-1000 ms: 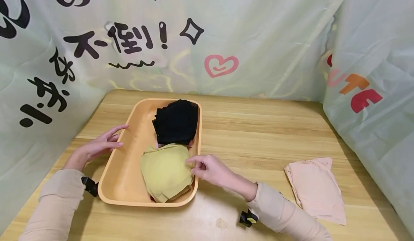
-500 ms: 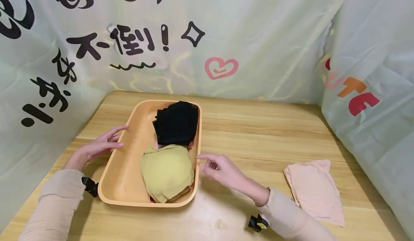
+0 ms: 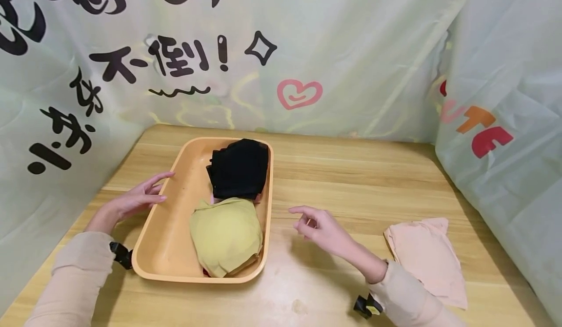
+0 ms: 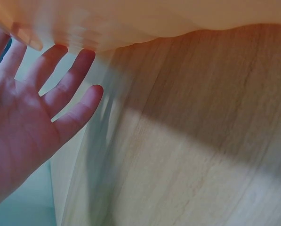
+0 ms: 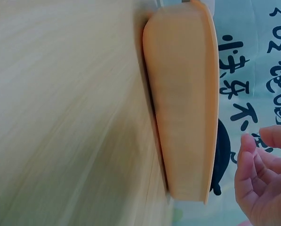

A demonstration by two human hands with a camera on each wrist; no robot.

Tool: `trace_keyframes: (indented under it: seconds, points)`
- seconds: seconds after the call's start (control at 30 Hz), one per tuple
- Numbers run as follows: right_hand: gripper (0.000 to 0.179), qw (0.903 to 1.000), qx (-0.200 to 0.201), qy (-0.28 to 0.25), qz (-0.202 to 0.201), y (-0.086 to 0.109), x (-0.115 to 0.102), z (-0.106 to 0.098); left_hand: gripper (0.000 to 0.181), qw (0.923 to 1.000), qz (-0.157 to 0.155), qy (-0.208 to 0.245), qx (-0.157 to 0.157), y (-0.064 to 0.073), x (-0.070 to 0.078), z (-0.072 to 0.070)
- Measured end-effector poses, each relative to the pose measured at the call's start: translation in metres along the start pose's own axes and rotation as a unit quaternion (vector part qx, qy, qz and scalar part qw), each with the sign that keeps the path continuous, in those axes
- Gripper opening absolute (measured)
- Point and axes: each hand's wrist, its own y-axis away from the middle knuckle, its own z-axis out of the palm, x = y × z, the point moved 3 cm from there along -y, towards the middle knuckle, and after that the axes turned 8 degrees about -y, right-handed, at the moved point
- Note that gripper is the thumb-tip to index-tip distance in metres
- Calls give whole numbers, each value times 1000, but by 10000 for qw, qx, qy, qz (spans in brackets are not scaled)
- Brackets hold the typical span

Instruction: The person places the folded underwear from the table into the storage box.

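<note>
An orange plastic bin [image 3: 175, 229] stands on the left of the table. A folded black cloth garment [image 3: 239, 168] lies in its far right part, and a folded yellow one [image 3: 226, 234] lies nearer me. My left hand [image 3: 138, 197] touches the bin's left rim. In the left wrist view, that hand's spread, extended fingers [image 4: 76, 73] meet the bin's outer wall [image 4: 131, 23]. My right hand [image 3: 322, 229] hovers right of the bin, holding nothing, its fingers loosely bent. The right wrist view also shows this hand [image 5: 262, 179] apart from the bin's side [image 5: 180, 103].
A folded pale pink garment [image 3: 430, 258] lies on the wooden table [image 3: 342, 171] at the right, beside my right forearm. Printed fabric curtains [image 3: 351, 58] stand behind and along both sides of the table.
My right hand has drawn back from the yellow garment, over the bin's right rim, and to the right. The left hand stays at the left rim.
</note>
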Motion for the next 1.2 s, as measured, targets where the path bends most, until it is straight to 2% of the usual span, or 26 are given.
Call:
trace_keyframes:
  seconds: [0.2, 0.57, 1.03, 1.2]
  points:
    - [34, 9998, 70, 158, 36, 3, 4, -5, 58, 9999, -43, 115, -28, 0, -2, -1]
    - [38, 9970, 440, 636, -70, 12, 16, -14, 58, 10000, -67, 25, -10, 0, -2, -1]
    - [42, 9952, 719, 501, 434, 27, 33, -24, 59, 9999, 39, 83, -47, -2, -2, -4]
    - [43, 9933, 856, 574, 515, 33, 34, -32, 60, 9999, -50, -81, 103, 0, -3, -2]
